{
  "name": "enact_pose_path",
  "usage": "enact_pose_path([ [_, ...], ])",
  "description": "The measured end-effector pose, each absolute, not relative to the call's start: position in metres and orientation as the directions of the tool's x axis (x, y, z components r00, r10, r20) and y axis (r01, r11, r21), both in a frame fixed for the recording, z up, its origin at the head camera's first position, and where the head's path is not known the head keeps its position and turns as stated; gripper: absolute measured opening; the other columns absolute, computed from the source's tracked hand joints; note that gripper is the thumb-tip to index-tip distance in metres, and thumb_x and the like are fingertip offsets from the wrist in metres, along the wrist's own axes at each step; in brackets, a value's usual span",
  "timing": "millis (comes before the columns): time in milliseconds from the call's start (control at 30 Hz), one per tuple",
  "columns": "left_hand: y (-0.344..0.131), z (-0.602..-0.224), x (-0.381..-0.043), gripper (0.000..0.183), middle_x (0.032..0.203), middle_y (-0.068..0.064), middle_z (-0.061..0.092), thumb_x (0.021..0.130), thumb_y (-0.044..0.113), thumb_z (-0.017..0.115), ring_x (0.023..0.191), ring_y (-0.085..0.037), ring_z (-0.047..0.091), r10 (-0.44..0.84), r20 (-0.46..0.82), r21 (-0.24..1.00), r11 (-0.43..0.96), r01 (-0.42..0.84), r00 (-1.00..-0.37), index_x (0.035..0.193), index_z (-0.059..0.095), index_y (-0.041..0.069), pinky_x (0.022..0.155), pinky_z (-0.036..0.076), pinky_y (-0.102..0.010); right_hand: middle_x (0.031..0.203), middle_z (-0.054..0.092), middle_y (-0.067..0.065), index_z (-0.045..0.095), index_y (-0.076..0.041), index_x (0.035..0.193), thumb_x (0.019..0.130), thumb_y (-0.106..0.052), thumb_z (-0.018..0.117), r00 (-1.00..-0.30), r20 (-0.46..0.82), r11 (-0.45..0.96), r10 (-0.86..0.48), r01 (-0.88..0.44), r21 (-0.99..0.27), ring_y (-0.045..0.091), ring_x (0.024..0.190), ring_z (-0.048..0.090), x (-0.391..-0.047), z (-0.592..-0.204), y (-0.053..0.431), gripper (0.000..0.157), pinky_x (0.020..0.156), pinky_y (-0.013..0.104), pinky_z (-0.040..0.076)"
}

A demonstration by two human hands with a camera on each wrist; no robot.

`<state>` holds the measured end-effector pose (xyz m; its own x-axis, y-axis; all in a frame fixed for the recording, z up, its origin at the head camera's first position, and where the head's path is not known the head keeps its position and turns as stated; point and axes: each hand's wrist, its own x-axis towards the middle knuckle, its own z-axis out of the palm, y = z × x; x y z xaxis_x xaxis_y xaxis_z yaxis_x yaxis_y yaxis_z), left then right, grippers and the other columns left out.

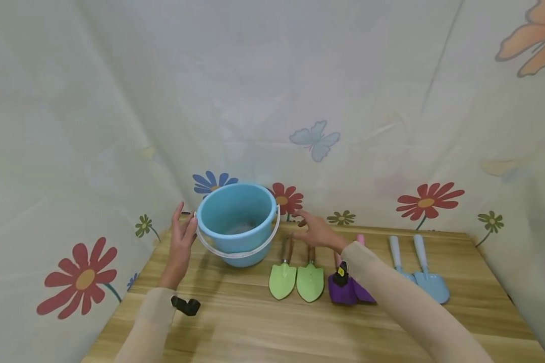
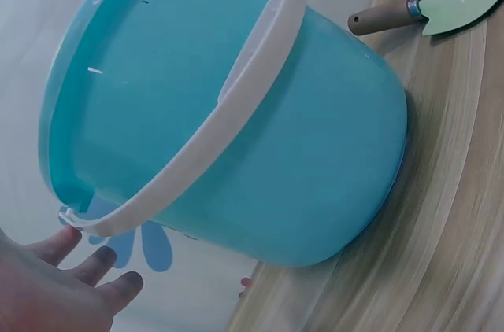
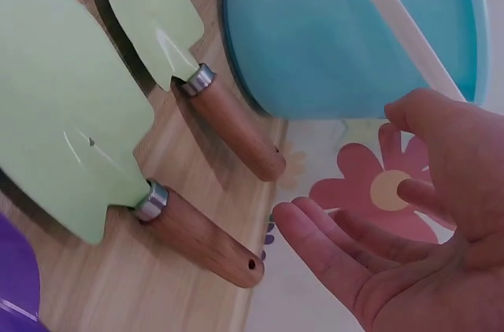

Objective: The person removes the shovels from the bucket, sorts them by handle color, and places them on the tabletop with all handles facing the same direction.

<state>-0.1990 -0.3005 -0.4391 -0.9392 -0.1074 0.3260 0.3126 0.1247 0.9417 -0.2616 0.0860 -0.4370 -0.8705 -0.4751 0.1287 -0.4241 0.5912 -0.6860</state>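
Note:
A light blue bucket (image 1: 236,245) stands upright on the wooden table, its white handle (image 1: 236,255) hanging down across the front. My left hand (image 1: 181,244) is at the bucket's left side, fingers spread and fingertips right at the handle's end by the rim, as the left wrist view also shows. On the other side my right hand (image 1: 320,233) hovers above the wooden grips of two green trowels, the left trowel (image 1: 282,281) and the right trowel (image 1: 310,282). Its fingers are extended toward the bucket with nothing between them.
Right of the green trowels lie purple shovels (image 1: 342,293) with pink handles, partly hidden by my right sleeve (image 1: 390,297). Farther right are two light blue shovels (image 1: 431,287). A flower-printed cloth (image 1: 236,101) rises behind the wooden table (image 1: 254,322).

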Motion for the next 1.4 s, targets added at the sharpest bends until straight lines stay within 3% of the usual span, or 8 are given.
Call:
enact_pose_path([
  [200,-0.302,-0.441,-0.199,0.068,0.166,-0.013,0.026,0.108,0.041,0.05,0.152,-0.03,0.026,-0.12,0.342,0.929,0.191,0.316,-0.932,0.163,0.01,0.042,0.12,0.023,-0.061,0.14,0.057,0.029,0.041,-0.008,0.153,0.097,-0.024,0.071,-0.855,0.131,0.573,-0.502,-0.442,-0.69,0.041,0.112,0.066,-0.26,-0.433,0.091,0.066,0.089,0.048,0.058],
  [367,-0.298,-0.437,-0.201,0.07,0.166,-0.012,0.027,0.106,0.04,0.056,0.15,-0.037,0.03,-0.15,0.426,0.87,0.337,0.359,-0.892,0.163,0.016,0.04,0.118,0.024,-0.065,0.138,0.058,0.027,0.039,-0.015,0.156,0.098,-0.029,0.071,-0.863,0.141,0.558,-0.485,-0.429,-0.71,0.035,0.101,0.071,-0.263,-0.432,0.098,0.067,0.085,0.046,0.059],
  [567,-0.292,-0.427,-0.2,0.079,0.168,-0.001,0.025,0.098,0.044,0.068,0.151,-0.038,0.026,-0.126,0.516,0.718,0.603,0.348,-0.847,0.163,0.022,0.04,0.114,0.023,-0.072,0.153,0.047,0.016,0.034,-0.021,0.159,0.101,-0.039,0.067,-0.82,0.212,0.486,-0.532,-0.501,-0.716,0.038,0.132,0.053,-0.264,-0.434,0.105,0.07,0.102,0.054,0.05],
  [767,-0.283,-0.416,-0.198,0.099,0.168,-0.014,0.024,0.083,0.056,0.08,0.15,-0.044,0.025,-0.017,0.609,0.463,0.819,0.338,-0.793,0.163,0.025,0.036,0.11,0.025,-0.076,0.166,0.03,0.008,0.026,-0.029,0.163,0.101,-0.047,0.063,-0.786,0.275,0.468,-0.554,-0.567,-0.678,0.032,0.15,0.03,-0.256,-0.435,0.112,0.074,0.117,0.061,0.029],
  [900,-0.274,-0.409,-0.194,0.108,0.169,-0.015,0.019,0.076,0.062,0.083,0.152,-0.044,0.019,0.041,0.63,0.372,0.861,0.347,-0.776,0.163,0.025,0.037,0.109,0.025,-0.077,0.169,0.021,0.006,0.02,-0.029,0.165,0.101,-0.045,0.063,-0.796,0.285,0.492,-0.533,-0.566,-0.661,0.032,0.154,0.019,-0.249,-0.435,0.121,0.079,0.119,0.064,0.02],
  [1100,-0.257,-0.398,-0.19,0.113,0.172,-0.01,0.005,0.073,0.07,0.079,0.156,-0.041,0.004,0.117,0.633,0.279,0.888,0.366,-0.766,0.164,0.021,0.037,0.117,0.01,-0.073,0.17,0.012,0.016,0.019,-0.024,0.166,0.098,-0.052,0.063,-0.81,0.302,0.561,-0.503,-0.571,-0.599,0.043,0.154,0.01,-0.243,-0.433,0.139,0.085,0.119,0.069,0.01],
  [1300,-0.238,-0.394,-0.192,0.113,0.173,-0.005,-0.007,0.074,0.077,0.074,0.156,-0.037,-0.009,0.151,0.601,0.231,0.907,0.352,-0.785,0.165,0.018,0.038,0.117,0.001,-0.073,0.168,0.015,0.023,0.024,-0.017,0.164,0.095,-0.056,0.064,-0.809,0.335,0.662,-0.482,-0.587,-0.465,0.055,0.15,0.011,-0.239,-0.431,0.16,0.089,0.115,0.075,0.009],
  [1400,-0.23,-0.395,-0.191,0.112,0.172,-0.005,-0.009,0.074,0.078,0.072,0.156,-0.038,-0.011,0.164,0.589,0.214,0.913,0.348,-0.791,0.164,0.017,0.041,0.117,0.0,-0.074,0.168,0.015,0.022,0.025,-0.019,0.164,0.092,-0.057,0.067,-0.809,0.331,0.711,-0.485,-0.586,-0.39,0.057,0.149,0.011,-0.234,-0.428,0.171,0.092,0.113,0.078,0.009],
])
